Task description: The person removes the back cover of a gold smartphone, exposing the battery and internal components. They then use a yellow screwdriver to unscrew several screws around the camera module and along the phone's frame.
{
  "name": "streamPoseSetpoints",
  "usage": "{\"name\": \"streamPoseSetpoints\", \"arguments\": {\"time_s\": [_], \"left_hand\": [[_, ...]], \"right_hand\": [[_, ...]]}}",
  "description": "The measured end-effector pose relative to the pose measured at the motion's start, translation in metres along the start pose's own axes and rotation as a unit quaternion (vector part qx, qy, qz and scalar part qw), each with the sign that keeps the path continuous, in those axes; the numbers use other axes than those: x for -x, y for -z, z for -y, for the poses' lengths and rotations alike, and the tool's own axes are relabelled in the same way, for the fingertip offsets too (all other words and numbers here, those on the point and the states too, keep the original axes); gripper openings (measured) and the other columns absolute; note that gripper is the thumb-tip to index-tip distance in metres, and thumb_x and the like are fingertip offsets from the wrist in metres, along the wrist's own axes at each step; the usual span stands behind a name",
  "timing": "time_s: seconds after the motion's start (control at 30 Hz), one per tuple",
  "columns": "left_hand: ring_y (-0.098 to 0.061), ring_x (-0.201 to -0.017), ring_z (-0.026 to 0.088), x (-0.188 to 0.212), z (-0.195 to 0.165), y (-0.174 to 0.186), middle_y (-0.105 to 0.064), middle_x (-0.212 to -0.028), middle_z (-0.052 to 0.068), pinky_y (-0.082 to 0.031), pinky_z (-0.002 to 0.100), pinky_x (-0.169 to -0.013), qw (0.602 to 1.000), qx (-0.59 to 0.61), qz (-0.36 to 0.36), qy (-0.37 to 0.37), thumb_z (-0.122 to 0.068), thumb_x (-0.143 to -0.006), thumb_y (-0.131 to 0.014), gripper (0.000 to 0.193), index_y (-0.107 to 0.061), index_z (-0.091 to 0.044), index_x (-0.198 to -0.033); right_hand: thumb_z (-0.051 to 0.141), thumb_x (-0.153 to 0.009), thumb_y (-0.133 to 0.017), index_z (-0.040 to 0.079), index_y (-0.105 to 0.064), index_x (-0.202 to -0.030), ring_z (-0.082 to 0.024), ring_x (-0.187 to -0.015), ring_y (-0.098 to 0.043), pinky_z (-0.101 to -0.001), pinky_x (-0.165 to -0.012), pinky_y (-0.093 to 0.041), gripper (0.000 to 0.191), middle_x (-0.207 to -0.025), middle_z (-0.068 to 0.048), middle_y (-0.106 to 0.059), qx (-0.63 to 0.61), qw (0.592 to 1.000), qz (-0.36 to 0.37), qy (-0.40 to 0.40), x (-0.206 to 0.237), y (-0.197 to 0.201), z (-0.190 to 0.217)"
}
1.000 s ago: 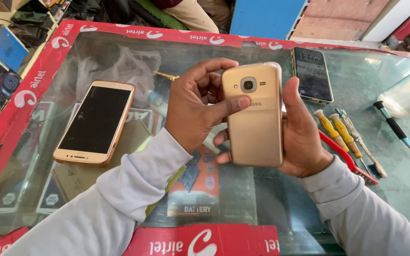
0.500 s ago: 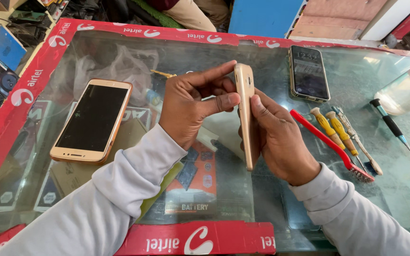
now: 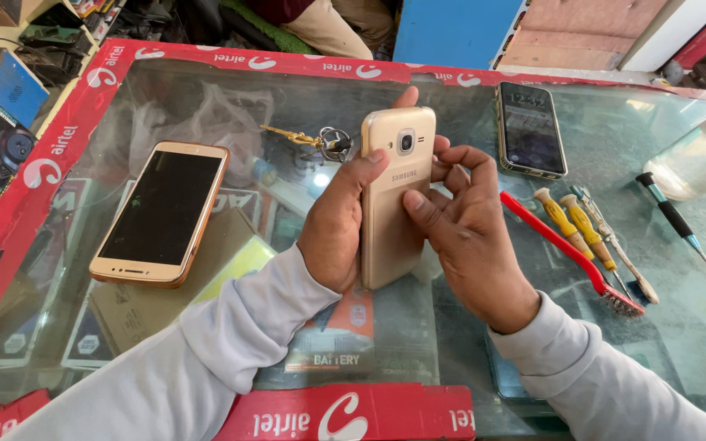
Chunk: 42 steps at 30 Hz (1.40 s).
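- Gold phone (image 3: 392, 204), back and camera lens facing you, is upright above the glass counter (image 3: 696, 327), clamped between both your hands.
- Your left hand (image 3: 338, 224) wraps its left edge; your right hand (image 3: 471, 237) presses a thumb on the back cover.
- A second gold phone (image 3: 161, 214) lies screen-up, well left.
- A red brush (image 3: 569, 253) and yellow screwdrivers (image 3: 572, 229) lie right.

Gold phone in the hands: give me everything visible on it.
The gold phone is held upright above the glass counter, its back to the camera. The back looks like smooth matte plastic or metal, cover on, with a square camera near the top. The left hand grips its left edge; the right hand presses a thumb on the back.
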State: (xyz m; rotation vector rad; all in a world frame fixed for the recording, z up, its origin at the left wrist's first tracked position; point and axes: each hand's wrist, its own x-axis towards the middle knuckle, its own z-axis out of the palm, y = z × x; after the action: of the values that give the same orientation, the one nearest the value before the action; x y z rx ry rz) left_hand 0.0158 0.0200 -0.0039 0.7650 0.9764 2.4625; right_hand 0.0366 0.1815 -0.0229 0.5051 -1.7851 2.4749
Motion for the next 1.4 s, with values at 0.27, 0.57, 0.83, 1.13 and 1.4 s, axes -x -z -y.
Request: {"name": "streamPoseSetpoints", "arguments": {"time_s": [0.27,0.57,0.83,1.13,1.4], "left_hand": [[-0.045,-0.131,0.018,0.004,-0.008,-0.006,-0.045,-0.134,0.007,-0.035,0.033,-0.118,0.988,-0.152,0.015,0.0,-0.046,-0.103,-0.053,0.083,-0.015,-0.02,-0.173],[-0.05,-0.126,0.025,0.009,-0.009,-0.014,-0.049,-0.118,0.014,-0.037,0.038,-0.118,0.896,-0.44,0.049,-0.013,-0.047,-0.103,-0.057,0.082,-0.032,-0.013,-0.174],[-0.04,-0.134,0.028,0.005,0.001,-0.006,-0.048,-0.141,0.015,-0.029,0.039,-0.116,0.924,-0.382,0.032,0.016,-0.05,-0.097,-0.056,0.087,-0.023,-0.007,-0.165],[-0.056,-0.115,0.024,0.005,-0.001,-0.009,-0.051,-0.118,0.012,-0.045,0.036,-0.1,0.899,-0.432,-0.011,0.075,-0.059,-0.089,-0.063,0.09,-0.04,-0.01,-0.16],[-0.054,-0.118,0.024,0.007,0.0,-0.007,-0.053,-0.119,0.013,-0.041,0.035,-0.104,0.905,-0.419,-0.011,0.075,-0.058,-0.089,-0.063,0.087,-0.045,-0.009,-0.159]], "right_hand": [[0.011,-0.103,-0.058,0.005,-0.045,-0.13,-0.019,-0.111,-0.065,-0.0353,-0.092,-0.059,0.031,-0.121,-0.012,-0.062,-0.136,0.986,0.043,-0.085,0.0,0.0,0.007],[0.007,-0.089,-0.084,0.005,-0.054,-0.115,-0.02,-0.119,-0.059,-0.0361,-0.097,-0.061,0.039,-0.13,-0.009,-0.051,0.411,0.844,0.022,0.344,0.005,0.007,0.056],[-0.001,-0.083,-0.085,0.011,-0.057,-0.116,-0.03,-0.126,-0.061,-0.0435,-0.101,-0.055,0.045,-0.136,-0.013,-0.054,0.528,0.774,0.106,0.333,0.004,0.016,0.065],[-0.001,-0.083,-0.083,0.011,-0.054,-0.113,-0.031,-0.121,-0.063,-0.0409,-0.094,-0.056,0.043,-0.132,-0.011,-0.055,0.535,0.783,0.15,0.28,0.002,0.029,0.071],[-0.004,-0.084,-0.081,0.01,-0.054,-0.115,-0.031,-0.119,-0.064,-0.0407,-0.094,-0.056,0.043,-0.13,-0.011,-0.056,0.538,0.781,0.145,0.282,0.004,0.028,0.071]]}}
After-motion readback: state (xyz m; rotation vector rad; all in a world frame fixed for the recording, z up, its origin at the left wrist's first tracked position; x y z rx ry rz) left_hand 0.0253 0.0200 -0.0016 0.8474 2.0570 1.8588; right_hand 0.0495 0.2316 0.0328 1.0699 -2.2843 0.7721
